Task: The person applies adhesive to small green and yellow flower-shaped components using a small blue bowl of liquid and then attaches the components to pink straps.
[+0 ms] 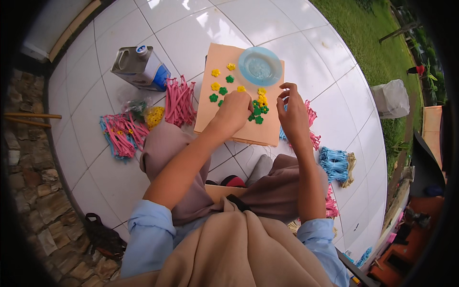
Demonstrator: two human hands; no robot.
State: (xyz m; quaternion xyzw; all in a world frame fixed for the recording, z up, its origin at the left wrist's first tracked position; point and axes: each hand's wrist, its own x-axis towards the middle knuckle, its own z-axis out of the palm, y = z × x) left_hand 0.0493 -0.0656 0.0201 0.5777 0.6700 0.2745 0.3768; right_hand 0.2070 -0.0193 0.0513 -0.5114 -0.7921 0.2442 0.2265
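Observation:
A tan board (pixel 203 119) lies in front of me with small flower-shaped pieces on it. Yellow flowers (pixel 215 72) and green flowers (pixel 213 97) are spread over its left half. Right of the middle, more green flowers (pixel 258 120) and yellow ones bunch together in a small pile. My left hand (pixel 234 111) is over the board at the pile's left edge, its fingers bent in a pinch; what they hold, if anything, is hidden. Just beyond the board's right edge, my right hand (pixel 294 115) hovers with bent fingers apart and nothing visible between them.
A blue translucent dish (pixel 243 71) sits on the board's far right corner. To the left are a metal can (pixel 138 67), pink strap bundles (pixel 180 100) and a bag of yellow pieces (pixel 154 116). Blue bundles (pixel 333 165) lie right on the white tiles.

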